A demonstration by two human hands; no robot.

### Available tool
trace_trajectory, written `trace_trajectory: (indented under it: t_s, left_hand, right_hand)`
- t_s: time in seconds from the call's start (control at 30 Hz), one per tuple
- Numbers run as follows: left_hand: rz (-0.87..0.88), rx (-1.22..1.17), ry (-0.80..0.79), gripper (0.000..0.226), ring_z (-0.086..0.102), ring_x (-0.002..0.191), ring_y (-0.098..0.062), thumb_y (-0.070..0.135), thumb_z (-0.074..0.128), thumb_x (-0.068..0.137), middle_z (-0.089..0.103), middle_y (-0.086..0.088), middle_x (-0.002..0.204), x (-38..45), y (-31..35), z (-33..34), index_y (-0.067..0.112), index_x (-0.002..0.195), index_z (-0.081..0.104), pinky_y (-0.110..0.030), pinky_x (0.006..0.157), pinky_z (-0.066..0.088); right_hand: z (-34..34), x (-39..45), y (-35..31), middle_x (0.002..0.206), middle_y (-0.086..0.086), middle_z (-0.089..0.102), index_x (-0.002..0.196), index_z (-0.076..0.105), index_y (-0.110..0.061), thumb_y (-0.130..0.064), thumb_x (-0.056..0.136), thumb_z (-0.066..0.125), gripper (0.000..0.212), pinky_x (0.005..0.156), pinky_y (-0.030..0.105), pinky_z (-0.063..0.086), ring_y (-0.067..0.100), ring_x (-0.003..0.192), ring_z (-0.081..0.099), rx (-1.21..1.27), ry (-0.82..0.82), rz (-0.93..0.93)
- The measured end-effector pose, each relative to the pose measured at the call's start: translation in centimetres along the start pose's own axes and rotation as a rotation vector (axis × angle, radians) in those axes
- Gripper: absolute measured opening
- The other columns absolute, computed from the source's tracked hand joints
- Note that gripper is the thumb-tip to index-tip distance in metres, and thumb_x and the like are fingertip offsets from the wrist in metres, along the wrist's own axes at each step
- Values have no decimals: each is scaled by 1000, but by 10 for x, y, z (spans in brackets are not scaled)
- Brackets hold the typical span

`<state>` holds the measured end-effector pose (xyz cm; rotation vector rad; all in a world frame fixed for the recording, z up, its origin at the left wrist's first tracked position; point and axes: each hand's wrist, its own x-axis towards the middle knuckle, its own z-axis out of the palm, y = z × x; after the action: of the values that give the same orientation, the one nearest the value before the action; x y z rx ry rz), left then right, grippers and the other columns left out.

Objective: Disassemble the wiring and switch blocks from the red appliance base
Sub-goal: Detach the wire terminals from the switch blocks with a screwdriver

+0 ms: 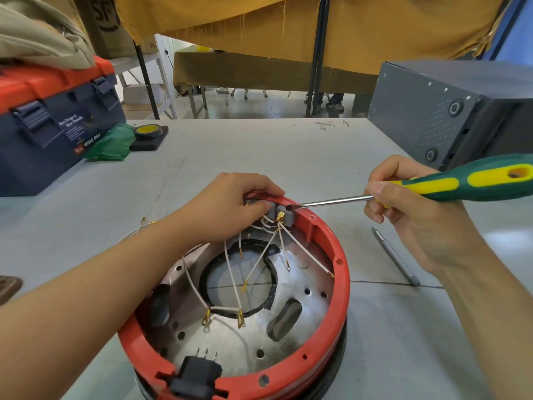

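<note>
The red appliance base (341, 287) lies open on the table in front of me, its metal floor showing. Two grey switch blocks (285, 214) sit at its far rim. White wires (261, 259) with brass terminals fan out from them across the floor. My left hand (230, 203) curls over the far rim and pinches the left switch block. My right hand (415, 215) grips a green and yellow screwdriver (450, 184). Its blade tip touches the top of the right switch block. A black power socket (199, 376) sits at the near rim.
A blue toolbox (54, 134) with an orange lid stands at the left. Beside it lie a green bag (112, 145) and a tape roll (148, 131). A grey metal box (450, 111) stands at the right. A thin grey rod (395, 256) lies right of the base.
</note>
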<state>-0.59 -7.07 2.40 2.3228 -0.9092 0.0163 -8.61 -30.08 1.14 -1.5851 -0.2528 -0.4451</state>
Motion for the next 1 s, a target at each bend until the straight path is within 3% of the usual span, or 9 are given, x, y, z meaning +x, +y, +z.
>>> trace_trajectory:
  t_s: [0.27,0.5,1.0]
  left_hand:
    - [-5,4,-6,26,57,94,9,14,57,90,65,18,104,0,0,0,26,111,66,4,82,36]
    - [-6,2,-4,25,57,94,10,14,57,90,63,23,98,0,0,0,27,110,67,3,80,36]
    - [-16,0,1,26,58,94,5,13,57,90,66,16,104,0,1,1,25,110,67,-3,84,39]
  right_hand:
    - [4,-3,-2,49,-3,51,61,59,-22,-30,65,64,11,51,17,40,13,49,45,-87,-56,-23]
    - [2,-1,-6,51,-5,51,60,59,-22,-28,67,64,10,51,22,40,14,49,45,-50,-7,-72]
    - [-1,-3,-6,53,-4,52,66,58,-21,-31,71,64,13,54,20,41,16,52,47,-139,-102,-85]
